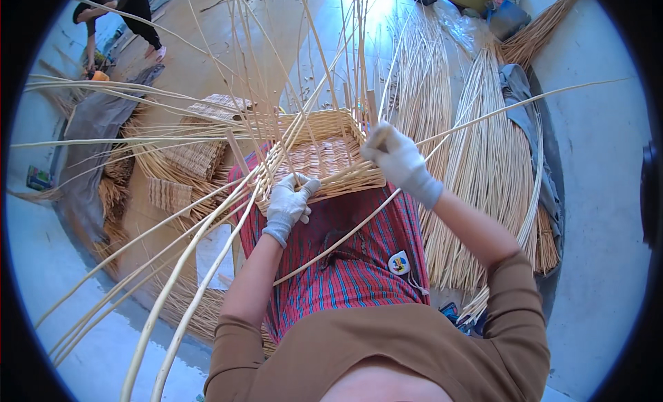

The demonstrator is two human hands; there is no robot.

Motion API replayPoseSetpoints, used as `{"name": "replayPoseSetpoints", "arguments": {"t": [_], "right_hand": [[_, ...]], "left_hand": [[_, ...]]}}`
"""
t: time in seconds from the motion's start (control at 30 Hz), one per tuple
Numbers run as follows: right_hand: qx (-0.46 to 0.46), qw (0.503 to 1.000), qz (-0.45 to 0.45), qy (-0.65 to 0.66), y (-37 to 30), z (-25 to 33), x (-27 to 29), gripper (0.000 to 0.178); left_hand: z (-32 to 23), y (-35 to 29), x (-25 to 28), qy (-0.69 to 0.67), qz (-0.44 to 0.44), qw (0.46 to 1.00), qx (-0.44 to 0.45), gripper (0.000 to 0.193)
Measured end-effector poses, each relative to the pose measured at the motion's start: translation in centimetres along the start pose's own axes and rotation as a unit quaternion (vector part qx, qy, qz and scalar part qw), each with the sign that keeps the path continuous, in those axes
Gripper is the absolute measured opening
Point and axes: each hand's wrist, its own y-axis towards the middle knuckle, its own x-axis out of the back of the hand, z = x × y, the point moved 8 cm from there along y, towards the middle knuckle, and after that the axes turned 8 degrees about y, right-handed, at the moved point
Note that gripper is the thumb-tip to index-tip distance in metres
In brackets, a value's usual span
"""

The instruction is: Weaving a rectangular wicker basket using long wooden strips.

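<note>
A shallow rectangular wicker basket rests on my lap, with pale rods standing up and fanning out from its sides. My left hand, in a white glove, is closed on the near left part of its rim, where several long willow rods cross. At the basket's right side is my right hand, also gloved, its fingers curled in a pinch. A long willow rod runs through that hand and out to the far right. The fingertips are partly hidden.
Striped red cloth covers my lap. Large bundles of peeled rods lie on the floor at right. Woven panels and grey cloth lie at left. Another person bends down at far left. Long rods stick out widely around me.
</note>
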Motion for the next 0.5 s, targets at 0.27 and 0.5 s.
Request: {"name": "replayPoseSetpoints", "arguments": {"t": [0.27,0.5], "right_hand": [[0.27,0.939,0.04,-0.208,12.1,5.4,-10.6,0.05],[0.085,0.926,-0.127,0.346,15.6,-0.6,-13.6,0.058]], "left_hand": [[0.7,0.3,0.1,-0.034,-0.06,0.997,0.024,0.05],[0.2,0.5,0.6,-0.014,-0.062,0.998,0.029,0.052]]}}
